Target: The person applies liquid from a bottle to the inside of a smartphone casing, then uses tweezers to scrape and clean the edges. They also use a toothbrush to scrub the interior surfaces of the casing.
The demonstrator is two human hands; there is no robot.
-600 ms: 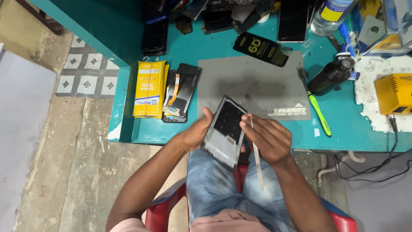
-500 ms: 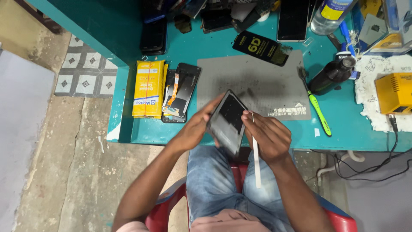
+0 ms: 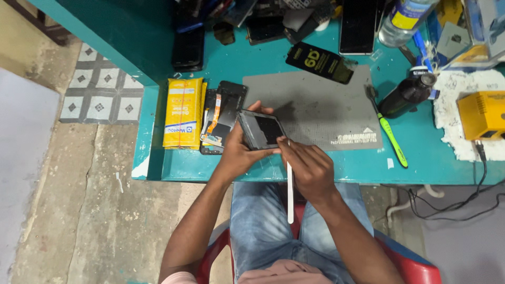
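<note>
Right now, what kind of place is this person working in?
Probably a phone repair bench: the left hand holds an opened phone, the right hand a thin white tool, above a grey work mat.

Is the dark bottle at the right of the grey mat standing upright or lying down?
Lying down: the dark bottle rests on its side on the teal table, its cap pointing toward the far right, beside the grey mat.

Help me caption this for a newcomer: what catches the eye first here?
First, at the teal workbench front edge, the left hand grips a dark phone frame while the right hand works a thin white tool at its lower edge. Behind lies a grey work mat, a yellow packet to its left and a green-handled brush to its right.
</note>
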